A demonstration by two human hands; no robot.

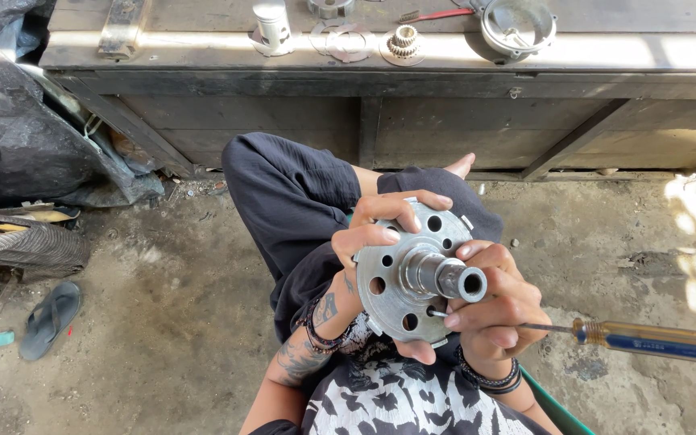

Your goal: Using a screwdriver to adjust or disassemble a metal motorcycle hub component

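The screwdriver (646, 338) is gripped in the right hand (489, 310), its tip set against the perforated metal hub (412, 274). The hub is clasped by the left hand (368, 234) above the lap. Beyond, a gear (403, 42) rests on the table (203, 52).

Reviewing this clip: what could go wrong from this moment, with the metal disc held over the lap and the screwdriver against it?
1. The screwdriver tip sits at a hole near the disc's edge, close to the left hand's thumb; a slip might jab it.
2. The right hand holds both disc and screwdriver, so its grip may be weak and the part could drop onto the lap or the concrete floor.
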